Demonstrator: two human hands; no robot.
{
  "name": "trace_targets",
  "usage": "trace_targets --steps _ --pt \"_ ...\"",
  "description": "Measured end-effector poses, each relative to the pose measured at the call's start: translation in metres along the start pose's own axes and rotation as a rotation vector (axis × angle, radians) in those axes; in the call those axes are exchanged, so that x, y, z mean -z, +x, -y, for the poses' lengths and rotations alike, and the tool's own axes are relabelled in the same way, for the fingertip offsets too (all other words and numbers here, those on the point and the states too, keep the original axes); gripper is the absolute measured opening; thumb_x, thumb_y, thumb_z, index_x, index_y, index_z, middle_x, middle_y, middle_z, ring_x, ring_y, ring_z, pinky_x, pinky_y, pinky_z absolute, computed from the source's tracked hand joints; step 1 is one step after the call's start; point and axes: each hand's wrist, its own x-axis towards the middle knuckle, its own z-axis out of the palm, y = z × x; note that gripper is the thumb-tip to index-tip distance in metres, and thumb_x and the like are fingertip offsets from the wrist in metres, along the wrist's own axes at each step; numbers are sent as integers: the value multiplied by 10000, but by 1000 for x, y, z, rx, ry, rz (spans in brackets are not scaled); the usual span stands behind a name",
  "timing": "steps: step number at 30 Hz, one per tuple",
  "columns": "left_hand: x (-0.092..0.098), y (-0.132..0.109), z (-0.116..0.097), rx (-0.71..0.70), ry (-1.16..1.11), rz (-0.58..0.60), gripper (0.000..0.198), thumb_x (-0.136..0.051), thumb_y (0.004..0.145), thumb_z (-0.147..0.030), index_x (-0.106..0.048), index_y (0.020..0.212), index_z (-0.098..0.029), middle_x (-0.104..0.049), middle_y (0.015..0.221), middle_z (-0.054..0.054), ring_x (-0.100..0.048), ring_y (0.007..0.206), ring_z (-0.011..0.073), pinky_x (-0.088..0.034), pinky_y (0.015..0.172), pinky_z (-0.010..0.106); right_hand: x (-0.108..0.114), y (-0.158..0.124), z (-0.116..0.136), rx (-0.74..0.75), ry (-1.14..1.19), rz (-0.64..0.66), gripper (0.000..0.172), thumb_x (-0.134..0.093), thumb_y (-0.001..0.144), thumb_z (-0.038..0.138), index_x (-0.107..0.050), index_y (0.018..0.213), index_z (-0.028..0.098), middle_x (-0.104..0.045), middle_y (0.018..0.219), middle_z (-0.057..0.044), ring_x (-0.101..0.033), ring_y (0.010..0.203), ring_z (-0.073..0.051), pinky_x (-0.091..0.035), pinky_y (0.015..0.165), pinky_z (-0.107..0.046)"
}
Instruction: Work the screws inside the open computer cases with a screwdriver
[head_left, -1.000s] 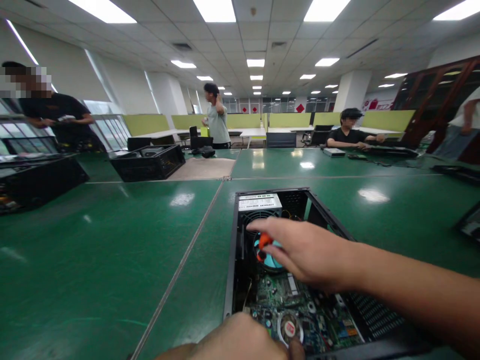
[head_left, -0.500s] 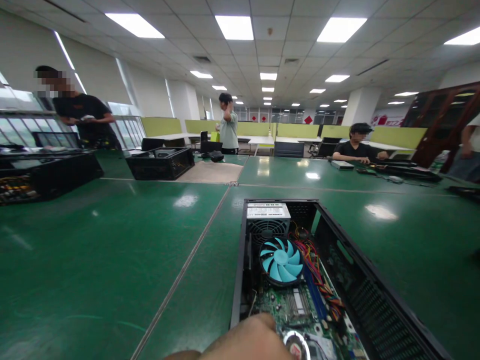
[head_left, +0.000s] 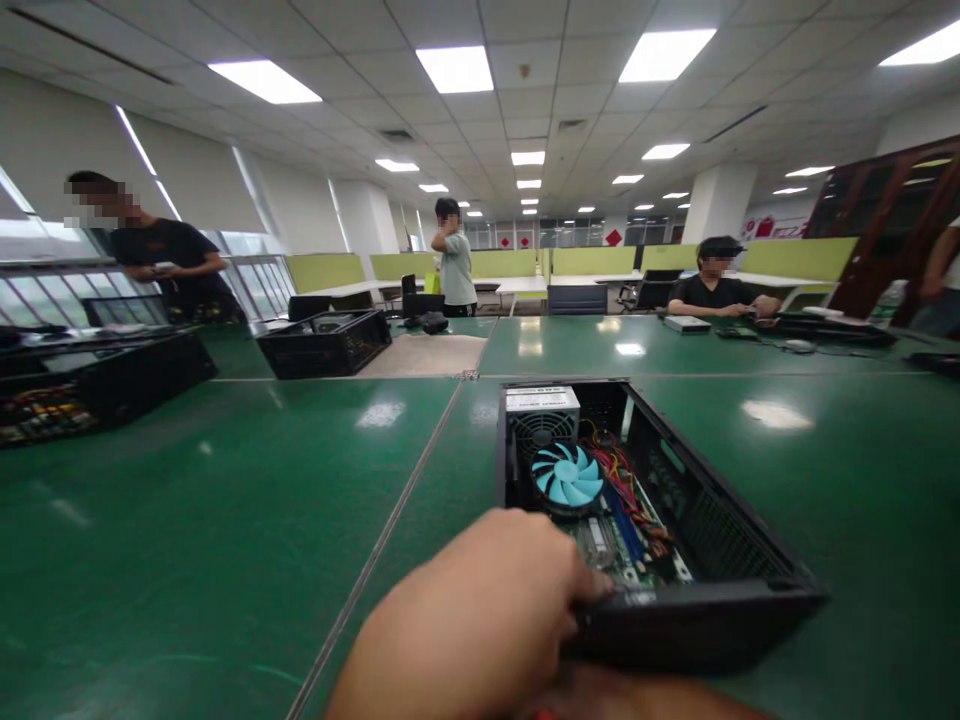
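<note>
An open black computer case (head_left: 697, 625) lies on the green table in front of me. Inside are a fan with light-blue blades (head_left: 568, 474), a power supply with a white label (head_left: 541, 400), coloured cables (head_left: 622, 475) and a green circuit board. My left hand (head_left: 480, 590) reaches in from below, its back towards me. Its fingers are bent at the near rim of the case and grip it there; the hand covers the near left corner. Low at the bottom edge, partly behind the left, is my right hand (head_left: 600, 690), blurred, its fingers hidden. A small red bit shows beside it.
More black cases stand on the green table (head_left: 247, 500): one at the far left (head_left: 135, 385), another at the back (head_left: 326, 343) beside a beige board (head_left: 427, 356). A seated person (head_left: 720, 285) works at the back right. Two people stand further left.
The case has shifted away from me, and its near end now shows. My left hand has gone from over the inside of the case to its near rim. My right hand has come into view below.
</note>
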Motion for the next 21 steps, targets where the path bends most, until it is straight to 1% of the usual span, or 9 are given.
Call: trace_targets --steps 2,3,6,8,10,13,16,19,21 --pt "21 37 19 26 47 -25 327 -663 779 -152 -740 1015 -365 -747 888 -31 -677 799 198 -462 676 281 19 22 -19 -13 73 -125 407 -596 892 566 -674 959 172 -637 1206 -93 -563 1148 -255 -403 1023 -434" --pt "29 52 29 61 86 -85 353 -690 758 -145 -738 1032 -363 -741 975 -33 -672 894 202 -467 736 273 28 33 -29 -34 115 -221 468 -594 858 633 -673 894 173 -656 1145 -82 -569 1121 -249 -395 1014 -398" --pt "38 79 52 201 162 -334 433 -706 777 -184 -668 1207 -224 -629 1250 95 -564 1144 295 -416 928 363 48 59 -54 -112 179 -480 585 -534 808 754 -609 810 174 -626 834 -29 -575 848 -190 -440 821 -331" --pt "36 84 56 254 168 -427 336 -670 826 -244 -677 1147 -143 -632 1169 150 -567 1085 319 -411 886 393 55 61 -64 -168 224 -580 601 -519 793 777 -550 742 180 -496 637 31 -477 629 -134 -406 635 -283" --pt "26 85 54 217 112 -389 208 -643 862 -334 -718 940 -157 -674 912 86 -607 856 244 -414 734 320 57 49 -68 -217 292 -599 586 -523 792 766 -529 738 182 -383 547 76 -360 501 -98 -319 507 -251" --pt "-8 88 49 90 -61 -214 484 -509 934 -523 -658 647 -163 -569 570 -7 -496 540 126 -327 544 253 60 13 -68 -276 407 -527 492 -596 791 649 -578 787 158 -382 498 86 -313 421 -80 -245 428 -227" --pt "-63 94 53 41 -265 -99 737 -190 1009 -577 -565 544 -144 -492 478 -10 -448 461 96 -334 519 231 64 -24 -67 -299 496 -444 353 -678 708 456 -646 777 112 -468 491 46 -359 394 -79 -253 392 -215" --pt "-111 99 64 42 -408 -73 747 -144 997 -600 -541 558 -144 -487 505 -9 -457 490 98 -336 521 219 71 -44 -68 -274 577 -415 295 -647 649 364 -674 782 102 -524 520 17 -406 395 -83 -287 389 -208" --pt "-128 101 70 50 -463 -77 711 -211 983 -620 -550 578 -145 -489 524 -15 -445 509 101 -317 515 222 74 -47 -69 -250 622 -411 280 -627 644 341 -678 792 109 -532 529 16 -426 403 -84 -307 402 -205"
